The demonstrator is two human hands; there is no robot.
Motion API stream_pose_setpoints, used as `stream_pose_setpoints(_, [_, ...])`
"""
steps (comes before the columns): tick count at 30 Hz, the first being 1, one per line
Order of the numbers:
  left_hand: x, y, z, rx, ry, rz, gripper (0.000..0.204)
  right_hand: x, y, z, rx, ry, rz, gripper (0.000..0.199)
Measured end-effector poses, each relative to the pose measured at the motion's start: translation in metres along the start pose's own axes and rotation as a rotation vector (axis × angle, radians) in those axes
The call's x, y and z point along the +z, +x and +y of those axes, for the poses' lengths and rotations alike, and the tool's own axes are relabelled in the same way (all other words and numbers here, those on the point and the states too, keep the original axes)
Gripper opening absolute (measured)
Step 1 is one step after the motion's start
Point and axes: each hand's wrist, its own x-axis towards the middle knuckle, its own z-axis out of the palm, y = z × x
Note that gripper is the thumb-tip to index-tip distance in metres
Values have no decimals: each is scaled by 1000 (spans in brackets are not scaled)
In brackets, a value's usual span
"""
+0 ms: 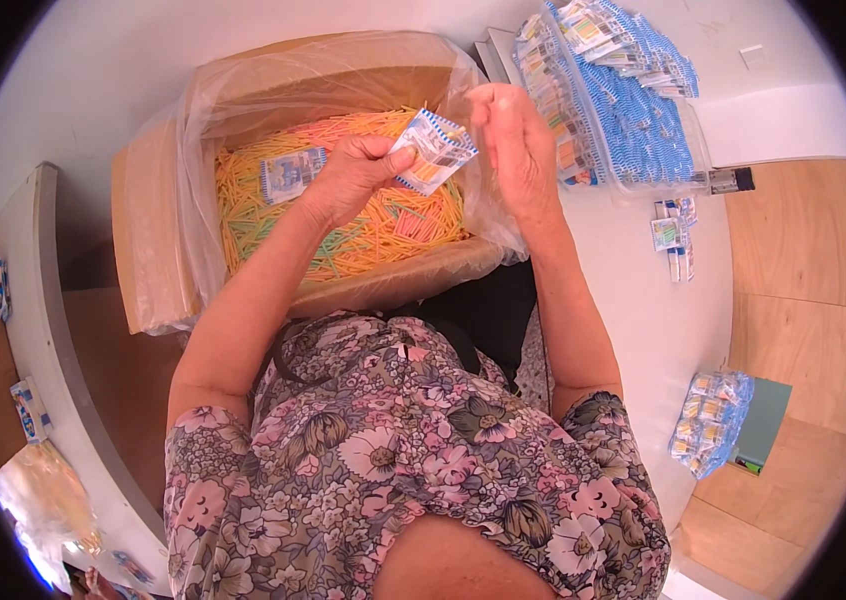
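Note:
My left hand [358, 175] pinches a small clear packet [438, 152] with blue striped ends by its left edge, thumb on top. Thin yellow-orange sticks show through the packet. My right hand [515, 140] is raised just right of the packet, apart from it, its fingers loosely bent with nothing visible in them. Below both hands stands a cardboard box [148, 230] lined with clear plastic, holding a heap of thin sticks [343, 240] in orange, yellow, pink and green. Another blue-edged packet [291, 175] lies on the sticks, left of my left hand.
At the upper right, a clear plastic bin [615, 130] is packed with rows of blue-edged packets. Loose packets [675, 235] lie on the white table [633, 320] below it. Farther down is a bundle of packets [711, 422]. A white-edged panel [43, 290] rises at left.

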Motion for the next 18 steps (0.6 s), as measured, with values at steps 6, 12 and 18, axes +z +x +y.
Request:
stream_pose_setpoints(6, [5, 7, -9, -52, 26, -40, 31, 16, -33, 26, -210, -456, 82, 29])
stream_pose_setpoints(12, [11, 2, -5, -97, 295, 93, 38, -57, -91, 4, -7, -246, 174, 30])
stream_pose_setpoints(18, [-12, -2, 6, -85, 485, 279, 30, -234, -163, 57, 175, -336, 863, 30])
